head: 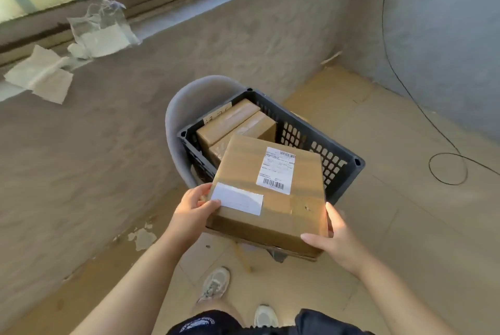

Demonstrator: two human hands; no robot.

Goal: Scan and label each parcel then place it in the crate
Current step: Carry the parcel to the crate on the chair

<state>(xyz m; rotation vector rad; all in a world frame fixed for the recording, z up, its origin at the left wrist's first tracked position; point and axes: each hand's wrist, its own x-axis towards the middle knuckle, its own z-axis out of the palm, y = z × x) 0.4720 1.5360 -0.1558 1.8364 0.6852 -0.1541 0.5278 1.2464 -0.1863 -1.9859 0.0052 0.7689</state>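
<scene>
While pinching the near left corner of the parcel (270,215) with the left hand (193,208) (thumb on top, overlapping the blank white label (236,199), fingers tucked out of sight underneath), bracing the near right corner with the right hand (332,240), with thumb running up the side and fingers lying flat along the near face. Keeping both hands well apart and squeezing the box between them. Carrying it tilted over the near rim of the crate (351,169), with the far edge reaching above the two parcels (230,120) already lying inside; impossible telling whether it is touching the rim. Showing the printed barcode label (276,169) face up, beyond the right thumb.

Risking, probably, a slip on the right, through pressing flat instead of hooking under. Risking a jam too: lowering at this tilt could be catching the far edge on the boxes below, leaving the parcel perched. Possibly rocking the crate as well, perched on a grey chair (184,107) beyond the hands.

Noting a thin black cable (446,169) looping on the floor well off to the right. Noting crumpled paper (40,74) and a clear plastic bag (102,28) far beyond the left hand, on the sill, blocking nothing.
</scene>
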